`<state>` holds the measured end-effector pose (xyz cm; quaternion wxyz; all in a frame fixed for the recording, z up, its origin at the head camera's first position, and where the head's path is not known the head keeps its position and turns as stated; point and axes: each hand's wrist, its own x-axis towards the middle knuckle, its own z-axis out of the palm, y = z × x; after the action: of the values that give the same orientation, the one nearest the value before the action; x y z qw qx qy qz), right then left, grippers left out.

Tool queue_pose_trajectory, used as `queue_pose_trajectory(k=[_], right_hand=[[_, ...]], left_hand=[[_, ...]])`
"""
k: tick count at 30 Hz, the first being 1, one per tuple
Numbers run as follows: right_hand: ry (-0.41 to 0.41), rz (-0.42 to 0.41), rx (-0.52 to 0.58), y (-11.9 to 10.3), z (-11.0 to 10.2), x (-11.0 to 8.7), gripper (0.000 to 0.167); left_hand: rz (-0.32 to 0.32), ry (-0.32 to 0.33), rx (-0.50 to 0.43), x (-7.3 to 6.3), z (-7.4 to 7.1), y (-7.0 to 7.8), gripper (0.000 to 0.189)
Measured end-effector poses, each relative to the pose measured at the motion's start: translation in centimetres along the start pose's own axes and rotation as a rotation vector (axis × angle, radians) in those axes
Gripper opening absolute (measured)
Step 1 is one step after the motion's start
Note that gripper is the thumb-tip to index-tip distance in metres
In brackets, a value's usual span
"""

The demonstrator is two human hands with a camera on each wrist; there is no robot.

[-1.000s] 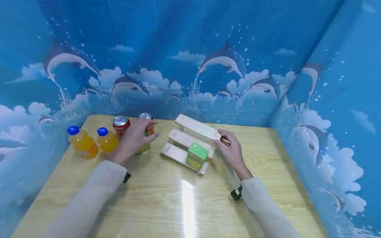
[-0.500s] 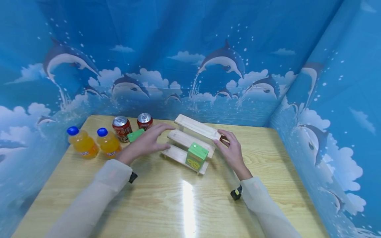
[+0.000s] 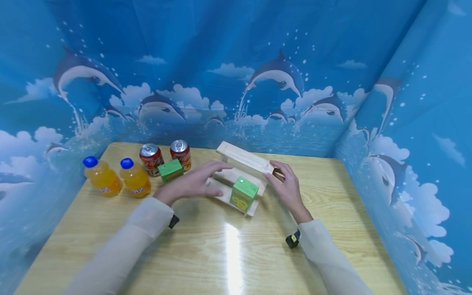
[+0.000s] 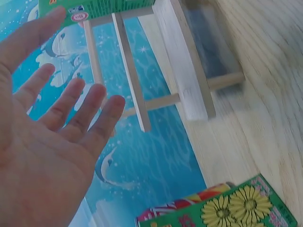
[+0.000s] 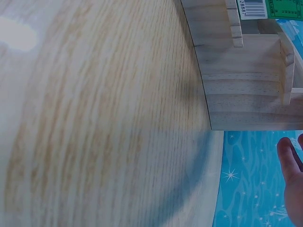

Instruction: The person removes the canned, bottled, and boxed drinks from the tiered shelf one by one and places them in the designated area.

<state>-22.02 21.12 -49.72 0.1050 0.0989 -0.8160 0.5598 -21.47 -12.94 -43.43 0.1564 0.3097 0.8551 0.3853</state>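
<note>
A three-tier wooden step shelf [image 3: 243,156] stands at an angle on the table, with a green drink carton [image 3: 244,193] on the right part of its lowest step. My right hand [image 3: 287,186] holds the right end of the top step between thumb and fingers; in the right wrist view only part of that hand [image 5: 293,184] shows, by the shelf's side panel [image 5: 244,94]. My left hand [image 3: 195,182] hovers over the left part of the lower steps, its fingers spread and holding nothing. Left of it, a second green drink carton [image 3: 171,169] stands on the table.
Two red soda cans [image 3: 151,159] [image 3: 180,154] stand at the back left. Two orange drink bottles with blue caps [image 3: 105,179] [image 3: 135,179] stand further left. A dolphin-printed blue curtain [image 3: 236,82] surrounds the table [image 3: 199,250] at back and sides.
My left hand has moved right, from beside the cans and the second carton to over the shelf's left side, uncovering that carton. My right hand and the shelf stay put.
</note>
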Motion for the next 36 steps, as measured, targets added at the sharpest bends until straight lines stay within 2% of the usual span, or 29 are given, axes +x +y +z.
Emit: queue_pose_trajectory(k=[7,15,24,31,36], right_hand=[[0.013,-0.001,0.000,0.1,0.0,-0.1,0.050],[0.016,0.000,0.005,-0.1,0.1,-0.1,0.051],[0.012,-0.005,0.008,0.0,0.0,0.0,0.051],[0.008,0.007,-0.007,0.0,0.2,0.1,0.054],[0.012,0.012,-0.014,0.0,0.1,0.1,0.054]], left_hand=[[0.048,-0.048,-0.061,0.9,1.0,1.0,0.088],[0.059,-0.090,-0.105,2.1,2.3,1.7,0.083],[0.055,-0.065,-0.066,3.1,3.8,1.7,0.077],[0.093,-0.046,-0.057,3.8,5.0,1.7,0.075],[0.073,-0.037,-0.052,4.0,5.4,1.8,0.071]])
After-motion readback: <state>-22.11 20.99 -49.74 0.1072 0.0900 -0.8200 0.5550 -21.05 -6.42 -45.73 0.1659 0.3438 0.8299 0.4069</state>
